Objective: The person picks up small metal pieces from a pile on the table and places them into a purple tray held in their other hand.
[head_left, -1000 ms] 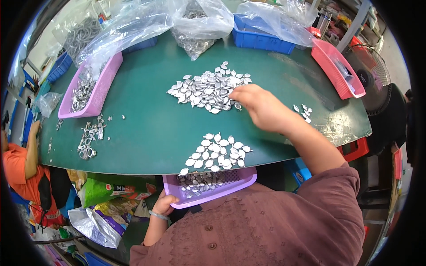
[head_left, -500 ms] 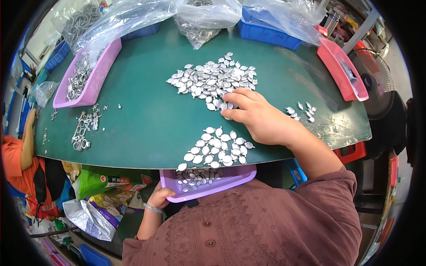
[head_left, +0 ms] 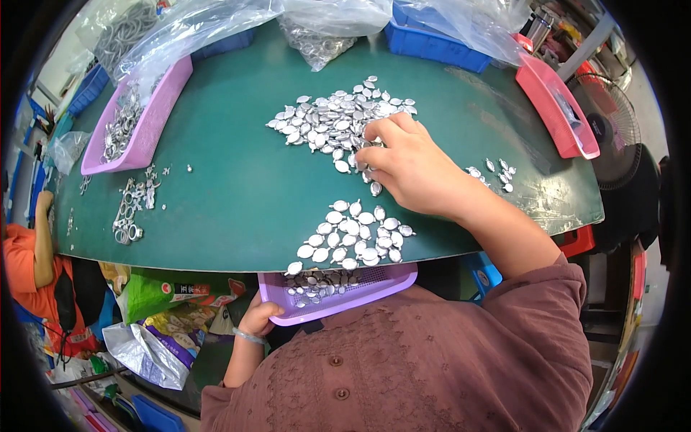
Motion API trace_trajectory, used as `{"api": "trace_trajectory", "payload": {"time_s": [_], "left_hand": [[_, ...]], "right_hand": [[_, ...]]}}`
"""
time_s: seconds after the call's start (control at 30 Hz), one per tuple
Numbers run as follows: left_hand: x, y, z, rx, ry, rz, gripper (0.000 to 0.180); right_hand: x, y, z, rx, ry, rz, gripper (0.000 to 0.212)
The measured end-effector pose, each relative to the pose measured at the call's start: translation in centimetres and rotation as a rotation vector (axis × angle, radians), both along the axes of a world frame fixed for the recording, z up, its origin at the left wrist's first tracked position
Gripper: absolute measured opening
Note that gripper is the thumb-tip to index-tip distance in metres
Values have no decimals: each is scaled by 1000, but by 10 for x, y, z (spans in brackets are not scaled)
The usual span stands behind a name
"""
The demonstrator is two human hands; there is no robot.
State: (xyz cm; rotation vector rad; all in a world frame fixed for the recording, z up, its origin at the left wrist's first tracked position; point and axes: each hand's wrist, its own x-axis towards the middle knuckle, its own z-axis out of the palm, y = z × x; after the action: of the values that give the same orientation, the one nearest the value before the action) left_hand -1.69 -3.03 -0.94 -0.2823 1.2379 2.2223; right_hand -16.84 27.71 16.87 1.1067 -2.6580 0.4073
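My right hand [head_left: 421, 169] reaches over the near right side of a large pile of small silver oval metal pieces with short tabs [head_left: 327, 119]. Its fingers are bent and apart, with the tips among the pieces; some pieces are hidden beneath them. One loose oval piece [head_left: 376, 189] lies just below the fingers. Between the pile and the table's near edge is a smaller group of the same pieces [head_left: 349, 232]. My left hand [head_left: 258, 315] is closed on the left end of a purple plastic basket [head_left: 345, 312], held under the table edge with several oval pieces inside.
A purple basket of metal parts [head_left: 147, 147] and loose ring-shaped parts [head_left: 129, 209] are at left. A red basket [head_left: 529, 83] and a few oval pieces [head_left: 504, 173] are at right. Blue bins [head_left: 435, 47] and plastic bags line the back. Another person's arm [head_left: 44, 241] shows far left.
My right fingers have bent more and lifted a little at the pile's near right edge. One oval piece now shows below them. My left hand keeps its hold on the basket.
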Motion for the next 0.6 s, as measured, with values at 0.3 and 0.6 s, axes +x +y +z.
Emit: {"api": "trace_trajectory", "payload": {"time_s": [0.3,0.6], "left_hand": [[2,-2,-3,-5,-3,18,70],[-1,1,2,17,4,-14,74]], "right_hand": [[8,8,6,-205,-14,4,11],[20,3,-5,-32,-24,-112,15]]}}
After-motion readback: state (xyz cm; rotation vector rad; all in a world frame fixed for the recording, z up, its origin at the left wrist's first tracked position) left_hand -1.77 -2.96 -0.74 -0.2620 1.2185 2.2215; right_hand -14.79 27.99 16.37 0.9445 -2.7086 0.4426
